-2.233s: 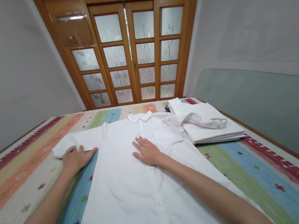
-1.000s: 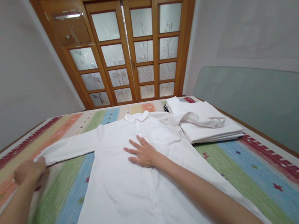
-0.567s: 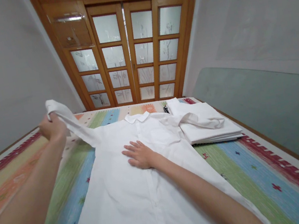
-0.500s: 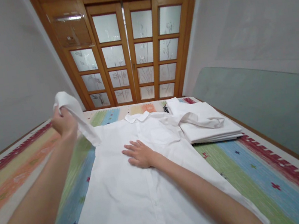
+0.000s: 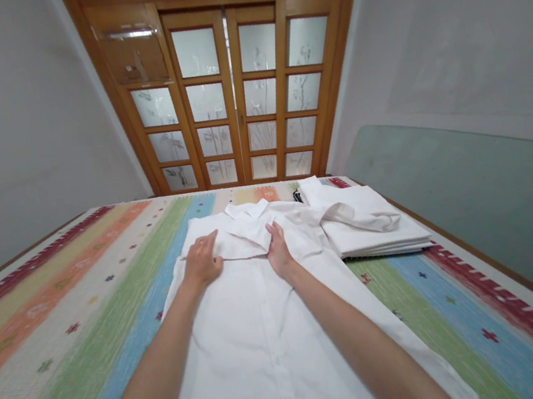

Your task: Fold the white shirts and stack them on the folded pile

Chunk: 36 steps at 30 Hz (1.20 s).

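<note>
While the right hand (image 5: 279, 251) has its grip clamped on the white fabric sleeve (image 5: 246, 243) folded inward, left hand (image 5: 202, 262) rests on it near the shoulder, thumb and fingers apart. White collared button-front shirt (image 5: 269, 341) lies spread on the multicoloured striped cloth (image 5: 110, 298); opposite white sleeve (image 5: 357, 215) drapes over squared stack of folded white fabric (image 5: 379, 241).

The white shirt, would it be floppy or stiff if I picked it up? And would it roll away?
Probably floppy: one sleeve lies folded across the front, and the other sleeve bends loosely over the white stack. It looks fairly light, since the cloth seems thin. It likely wouldn't roll: the shirt is mostly spread flat.
</note>
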Each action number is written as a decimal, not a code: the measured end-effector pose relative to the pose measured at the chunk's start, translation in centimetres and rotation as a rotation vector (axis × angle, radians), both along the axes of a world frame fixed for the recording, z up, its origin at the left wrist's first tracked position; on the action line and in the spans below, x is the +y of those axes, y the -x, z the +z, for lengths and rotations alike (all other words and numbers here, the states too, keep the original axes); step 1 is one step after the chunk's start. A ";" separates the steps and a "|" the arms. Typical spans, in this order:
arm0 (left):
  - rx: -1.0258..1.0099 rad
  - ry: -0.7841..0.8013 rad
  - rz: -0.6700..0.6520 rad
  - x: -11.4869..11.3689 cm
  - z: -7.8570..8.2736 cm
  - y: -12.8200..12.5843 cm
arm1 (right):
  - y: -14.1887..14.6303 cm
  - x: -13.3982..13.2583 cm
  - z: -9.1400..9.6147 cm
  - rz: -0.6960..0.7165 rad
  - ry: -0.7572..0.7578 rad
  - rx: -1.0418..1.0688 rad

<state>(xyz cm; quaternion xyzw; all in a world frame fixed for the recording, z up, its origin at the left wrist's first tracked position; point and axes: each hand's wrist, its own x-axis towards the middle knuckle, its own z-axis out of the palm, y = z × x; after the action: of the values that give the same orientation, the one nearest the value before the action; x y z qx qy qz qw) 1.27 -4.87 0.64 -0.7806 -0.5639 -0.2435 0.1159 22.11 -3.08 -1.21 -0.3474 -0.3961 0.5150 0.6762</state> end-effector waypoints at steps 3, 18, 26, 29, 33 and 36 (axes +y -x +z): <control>-0.070 0.010 0.217 0.4 -0.4 2.9 | 0.4 0.4 -1.0 -0.143 -0.005 -0.185; -0.203 0.075 0.433 0.6 -0.7 5.0 | -4.3 1.8 -0.1 -0.768 0.065 -0.892; -0.111 0.057 0.373 0.2 -0.3 4.6 | -7.9 1.6 2.7 -0.592 -0.087 -1.390; -0.039 0.051 0.295 0.2 0.0 4.1 | -8.7 1.6 3.7 -0.389 -0.134 -1.655; -0.050 0.108 0.230 0.3 0.0 3.7 | -9.0 2.0 5.1 -0.527 -0.035 -1.565; -0.084 0.216 0.163 0.2 0.2 3.7 | -8.6 1.5 5.7 -0.780 -0.071 -1.426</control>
<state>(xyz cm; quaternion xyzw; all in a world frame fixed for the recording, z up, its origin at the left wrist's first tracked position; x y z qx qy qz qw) -2.45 -4.66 0.83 -0.7293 -0.6526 -0.2036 0.0271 30.67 -1.59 4.54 -0.6832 -0.5980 -0.1158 0.4027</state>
